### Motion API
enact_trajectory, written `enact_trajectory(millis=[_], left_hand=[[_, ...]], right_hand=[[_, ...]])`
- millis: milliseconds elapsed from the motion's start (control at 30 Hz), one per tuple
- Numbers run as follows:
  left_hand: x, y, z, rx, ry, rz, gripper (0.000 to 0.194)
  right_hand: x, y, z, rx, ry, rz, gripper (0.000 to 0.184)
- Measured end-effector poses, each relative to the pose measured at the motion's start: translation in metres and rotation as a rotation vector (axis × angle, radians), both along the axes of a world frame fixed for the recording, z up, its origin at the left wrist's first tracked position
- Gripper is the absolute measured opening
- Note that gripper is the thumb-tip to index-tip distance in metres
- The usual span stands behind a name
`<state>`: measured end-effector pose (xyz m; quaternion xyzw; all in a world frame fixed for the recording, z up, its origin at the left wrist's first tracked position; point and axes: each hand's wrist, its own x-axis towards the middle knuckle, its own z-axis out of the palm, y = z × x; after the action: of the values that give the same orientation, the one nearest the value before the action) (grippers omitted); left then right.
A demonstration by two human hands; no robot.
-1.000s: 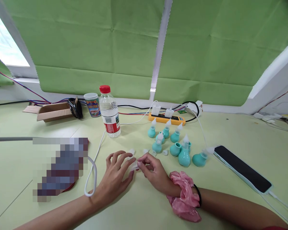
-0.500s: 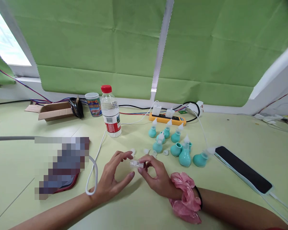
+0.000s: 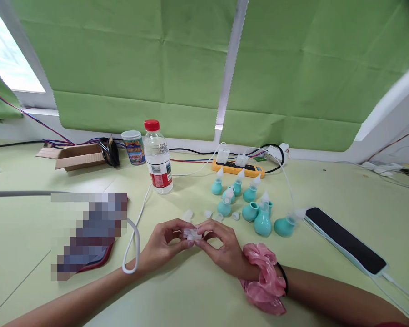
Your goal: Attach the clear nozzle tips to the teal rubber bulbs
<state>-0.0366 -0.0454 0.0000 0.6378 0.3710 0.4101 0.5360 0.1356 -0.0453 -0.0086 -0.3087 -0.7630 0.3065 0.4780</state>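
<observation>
A small clear plastic tube [image 3: 192,234] lies between my two hands, low over the table. My left hand [image 3: 168,240] pinches its left end with thumb and fingertips. From the other side, my right hand [image 3: 221,243], with a pink scrunchie [image 3: 264,277] on the wrist, grips the right end. The fingers partly cover the tube. Just beyond my fingers lie small translucent tips, among them one tip [image 3: 187,215] and another tip [image 3: 236,215]. To the right stand several teal squeeze bulbs, such as this bulb [image 3: 262,223], many with clear nozzles; a bare bulb [image 3: 250,211] has no nozzle.
A water bottle [image 3: 158,163] stands behind my left hand, beside a printed can [image 3: 133,147] and an open cardboard box [image 3: 80,157]. A yellow power strip [image 3: 237,169] lies at the back. A phone [image 3: 346,238] rests at right; a blurred-out item [image 3: 92,240] lies left.
My left hand has closed from an open thumb-and-finger gap onto the left end of the clear tube. My right hand keeps its hold in nearly the same place.
</observation>
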Motion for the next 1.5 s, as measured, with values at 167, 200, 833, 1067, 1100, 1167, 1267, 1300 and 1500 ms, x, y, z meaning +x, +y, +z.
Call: enact_trajectory(millis=[167, 200, 833, 1067, 1100, 1167, 1267, 1300, 1500], left_hand=[[-0.0011, 0.0027, -0.0031, -0.076, -0.049, 0.014, 0.027], [-0.0013, 0.0032, -0.0036, -0.077, -0.042, 0.021, 0.028], [-0.0021, 0.0052, -0.0064, -0.149, -0.094, 0.009, 0.031], [0.0003, 0.0029, -0.0009, -0.106, -0.099, -0.023, 0.028], [0.0004, 0.0024, -0.0002, -0.105, -0.097, -0.026, 0.027], [0.0002, 0.0017, 0.0003, -0.106, -0.088, -0.03, 0.026], [-0.0012, 0.0019, -0.0014, -0.098, -0.057, -0.034, 0.026], [-0.0017, 0.0023, -0.0024, -0.098, -0.052, -0.037, 0.027], [-0.0018, 0.005, -0.0072, -0.155, -0.105, -0.062, 0.03]], right_hand=[[0.0012, -0.0002, 0.0009, -0.023, 0.002, 0.007, 0.007], [0.0011, -0.0003, 0.0009, -0.024, 0.008, 0.011, 0.006], [-0.0005, -0.0006, 0.0015, -0.073, 0.013, 0.017, 0.003], [-0.0009, 0.0009, 0.0009, -0.079, 0.041, 0.0, 0.003], [-0.0008, 0.001, 0.0007, -0.073, 0.038, -0.001, 0.004], [-0.0007, 0.0007, 0.0003, -0.074, 0.037, -0.003, 0.004], [-0.0005, 0.0002, 0.0, -0.088, 0.037, -0.01, 0.004], [-0.0005, 0.0, 0.0001, -0.093, 0.038, -0.01, 0.004], [-0.0005, -0.0003, 0.0016, -0.112, 0.041, 0.003, 0.007]])
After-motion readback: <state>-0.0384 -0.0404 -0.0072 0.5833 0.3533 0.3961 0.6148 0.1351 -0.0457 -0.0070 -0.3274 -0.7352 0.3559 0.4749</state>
